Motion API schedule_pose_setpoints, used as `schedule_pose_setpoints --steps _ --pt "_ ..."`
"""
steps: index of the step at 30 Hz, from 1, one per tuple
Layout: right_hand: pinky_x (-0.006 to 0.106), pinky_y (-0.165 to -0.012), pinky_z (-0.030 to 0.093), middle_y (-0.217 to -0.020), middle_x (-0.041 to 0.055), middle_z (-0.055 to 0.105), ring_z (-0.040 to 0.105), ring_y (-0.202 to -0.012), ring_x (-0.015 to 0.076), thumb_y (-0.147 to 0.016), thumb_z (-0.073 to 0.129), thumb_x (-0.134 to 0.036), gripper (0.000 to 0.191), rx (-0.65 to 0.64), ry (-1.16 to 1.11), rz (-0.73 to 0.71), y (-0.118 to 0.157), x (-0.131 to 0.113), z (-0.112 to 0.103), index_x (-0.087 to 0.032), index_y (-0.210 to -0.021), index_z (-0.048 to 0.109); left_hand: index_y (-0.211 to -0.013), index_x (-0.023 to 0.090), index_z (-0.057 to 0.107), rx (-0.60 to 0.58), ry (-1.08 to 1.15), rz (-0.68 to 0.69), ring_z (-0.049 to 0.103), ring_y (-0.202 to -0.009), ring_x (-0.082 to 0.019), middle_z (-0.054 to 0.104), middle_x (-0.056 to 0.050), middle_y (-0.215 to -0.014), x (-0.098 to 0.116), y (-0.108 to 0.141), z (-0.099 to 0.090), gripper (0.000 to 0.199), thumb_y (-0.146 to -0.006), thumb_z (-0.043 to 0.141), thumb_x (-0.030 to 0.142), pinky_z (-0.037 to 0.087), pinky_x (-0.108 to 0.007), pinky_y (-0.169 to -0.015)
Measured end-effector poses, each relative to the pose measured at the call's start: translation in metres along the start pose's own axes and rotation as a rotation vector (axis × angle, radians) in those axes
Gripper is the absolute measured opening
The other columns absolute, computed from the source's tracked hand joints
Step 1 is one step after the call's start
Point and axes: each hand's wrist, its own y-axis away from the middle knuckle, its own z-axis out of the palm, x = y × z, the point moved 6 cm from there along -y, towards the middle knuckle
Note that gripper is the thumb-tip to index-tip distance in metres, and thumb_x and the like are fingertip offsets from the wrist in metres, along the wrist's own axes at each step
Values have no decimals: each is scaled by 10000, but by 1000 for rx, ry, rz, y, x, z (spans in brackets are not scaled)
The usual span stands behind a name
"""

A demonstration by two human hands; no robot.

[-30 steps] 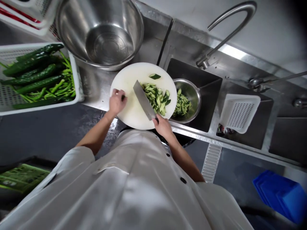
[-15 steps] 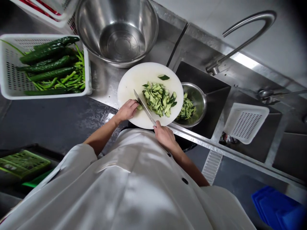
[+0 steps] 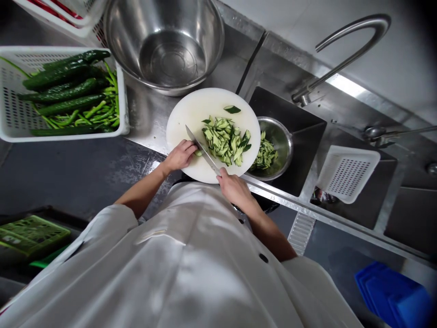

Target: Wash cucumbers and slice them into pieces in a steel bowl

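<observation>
My right hand is closed round the handle of a kitchen knife, its blade slanting up and left over a round white cutting board. Left of the blade, my left hand presses on a piece of cucumber with its fingers bent. Most of that piece is hidden under the fingers. To the right of the knife lies a heap of cut cucumber. One separate slice rests near the board's far edge. A steel bowl with more cut cucumber stands partly under the board's right side.
A white basket of whole cucumbers and green peppers stands at left. Behind the board is a large steel basin. On the right are sinks, a curved tap and a white perforated basket.
The knife tip has swung slightly left, close beside my left fingers. My left hand still presses on the cucumber, and the heap looks the same. The whole view has shifted a little.
</observation>
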Motion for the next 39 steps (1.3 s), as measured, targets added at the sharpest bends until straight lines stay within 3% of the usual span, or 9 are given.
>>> schedule_pose_setpoints --steps 18,39 --pt "314 -763 463 -1070 149 765 743 -994 299 -1143 281 -380 356 -37 7 5 0 -2 -1 -185 -1396 438 -1145 202 672 134 81 -51 568 -1020 -253 654 -119 -1114 -9 10 16 289 -1042 405 162 537 -420 -911" --pt "312 -755 424 -1038 146 759 722 -964 300 -1139 294 -385 377 -41 -22 7 2 -2 -3 -178 -1401 469 -1105 203 685 96 119 -135 574 -1000 -259 659 -122 -1044 -12 13 22 282 -1052 408 208 538 -423 -912"
